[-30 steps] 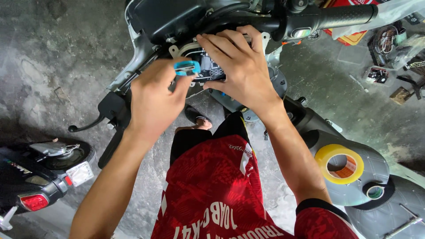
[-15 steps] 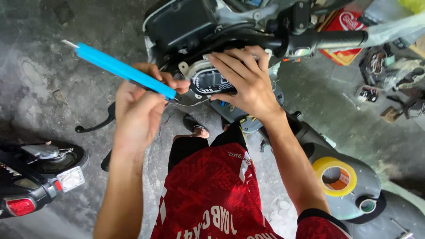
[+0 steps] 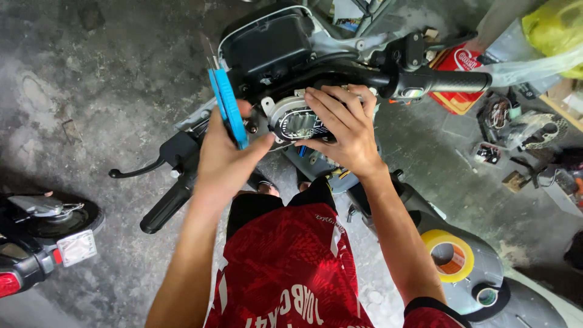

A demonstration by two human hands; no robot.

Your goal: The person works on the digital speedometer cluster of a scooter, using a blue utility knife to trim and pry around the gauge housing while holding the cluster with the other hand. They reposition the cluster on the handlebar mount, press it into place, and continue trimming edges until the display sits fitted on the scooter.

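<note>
I stand over a scooter's handlebar with its covers off. My left hand (image 3: 228, 155) grips a blue-handled screwdriver (image 3: 226, 103), held nearly upright with the metal shaft pointing up and away. My right hand (image 3: 343, 130) rests fingers-spread on the round instrument cluster (image 3: 294, 121) at the middle of the bar. The black headlight housing (image 3: 270, 45) sits just beyond both hands. The left grip (image 3: 167, 203) and brake lever (image 3: 136, 169) lie below my left hand.
The right handlebar grip (image 3: 455, 81) sticks out to the right. A yellow tape roll (image 3: 449, 255) lies on the scooter's grey body. Another scooter's rear (image 3: 42, 237) stands at the left. Small parts, a red packet (image 3: 458, 64) and a yellow bag (image 3: 555, 27) lie on the concrete floor (image 3: 79, 91) at right.
My left hand pulled the screwdriver off the cluster, swung it out to the left, and now holds it nearly upright. My right hand stayed on the cluster.
</note>
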